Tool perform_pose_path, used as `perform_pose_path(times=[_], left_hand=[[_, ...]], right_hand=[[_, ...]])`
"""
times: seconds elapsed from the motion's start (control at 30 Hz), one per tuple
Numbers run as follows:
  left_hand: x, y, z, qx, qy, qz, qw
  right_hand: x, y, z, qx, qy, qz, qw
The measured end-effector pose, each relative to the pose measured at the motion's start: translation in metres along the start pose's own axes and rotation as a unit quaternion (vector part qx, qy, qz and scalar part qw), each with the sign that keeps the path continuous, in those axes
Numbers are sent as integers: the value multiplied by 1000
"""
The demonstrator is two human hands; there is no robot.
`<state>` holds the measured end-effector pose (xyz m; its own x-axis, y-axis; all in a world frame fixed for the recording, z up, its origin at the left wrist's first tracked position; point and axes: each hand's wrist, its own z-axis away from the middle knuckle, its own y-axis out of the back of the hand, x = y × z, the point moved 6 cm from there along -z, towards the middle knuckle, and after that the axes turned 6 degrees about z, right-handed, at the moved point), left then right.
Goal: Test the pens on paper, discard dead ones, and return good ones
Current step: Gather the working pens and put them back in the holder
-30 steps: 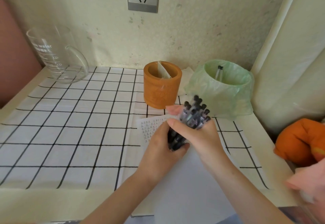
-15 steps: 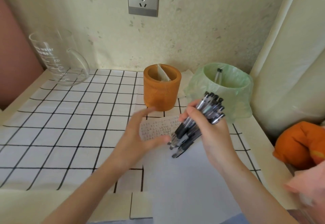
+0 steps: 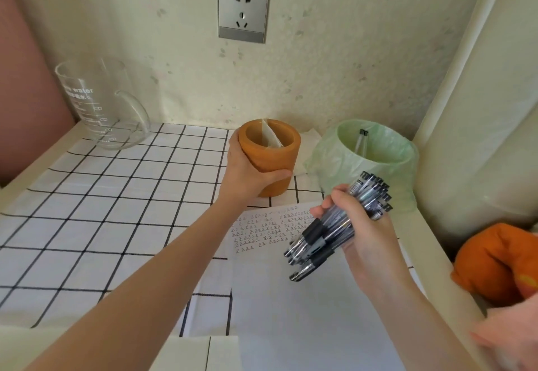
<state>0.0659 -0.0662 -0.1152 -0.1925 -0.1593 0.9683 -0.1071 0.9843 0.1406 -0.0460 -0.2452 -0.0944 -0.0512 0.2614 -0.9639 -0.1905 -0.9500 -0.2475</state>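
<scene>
My right hand grips a bundle of several clear pens with black grips, tips pointing down-left over the white paper. The paper's top carries rows of small test marks. My left hand is wrapped around the orange pen holder, which stands tilted slightly and has a white slip inside. To its right stands a small bin lined with a green bag; two pens lean inside it.
A glass measuring jug stands at the back left on the black-and-white checked cloth. A wall socket is above. An orange cushion lies at the right edge, beside a pale curtain.
My left hand let go of the pen bundle and moved up to grasp the orange holder. My right hand now carries the bundle alone.
</scene>
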Motion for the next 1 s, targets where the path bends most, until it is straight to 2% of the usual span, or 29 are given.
perform_pose_path(times=[0.27, 0.43, 0.6, 0.9, 1.0], left_hand=[[44, 39, 26, 5, -27, 18, 999], [51, 61, 88, -61, 19, 28, 998], [35, 53, 119, -92, 37, 18, 995], [24, 47, 122, -127, 23, 15, 992], [29, 51, 121, -174, 67, 9, 982]], right_hand=[[-7, 0, -2, -27, 1, -19, 999], [-19, 0, -2, -62, -39, -49, 996], [-19, -9, 0, -96, -94, -75, 988], [-27, -20, 4, -142, -96, -87, 981], [-38, -28, 6, -157, -85, -101, 979]])
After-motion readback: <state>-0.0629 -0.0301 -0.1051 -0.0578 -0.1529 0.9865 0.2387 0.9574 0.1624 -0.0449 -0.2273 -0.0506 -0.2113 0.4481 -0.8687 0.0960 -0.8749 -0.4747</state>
